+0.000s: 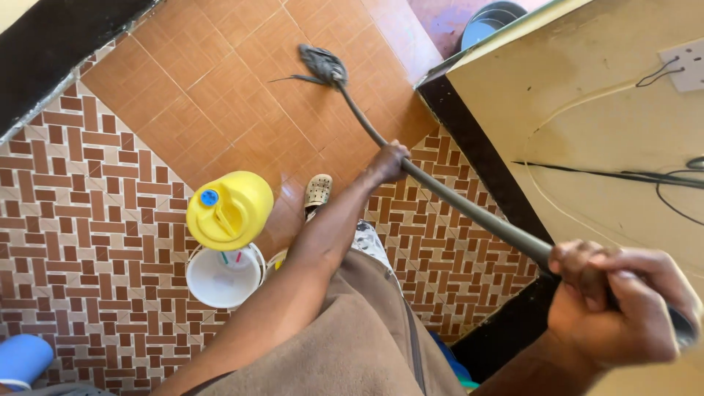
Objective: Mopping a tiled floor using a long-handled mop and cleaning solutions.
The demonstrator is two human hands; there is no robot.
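Observation:
A mop with a long grey handle (469, 213) reaches from the lower right up to its dark stringy head (323, 64), which rests on the orange floor tiles (220, 95). My left hand (387, 163) grips the handle about midway, arm stretched forward. The handle's upper end sits in my right hand (623, 304), closed around it close to the camera. One foot in a pale perforated shoe (318, 192) stands on the tiles below my left hand.
A yellow jerrycan with a blue cap (229, 210) stands by a white bucket (224, 277) at lower left. A cream wall with a black base (477, 147) and loose wires rises on the right. A blue object (22, 359) lies in the bottom left corner.

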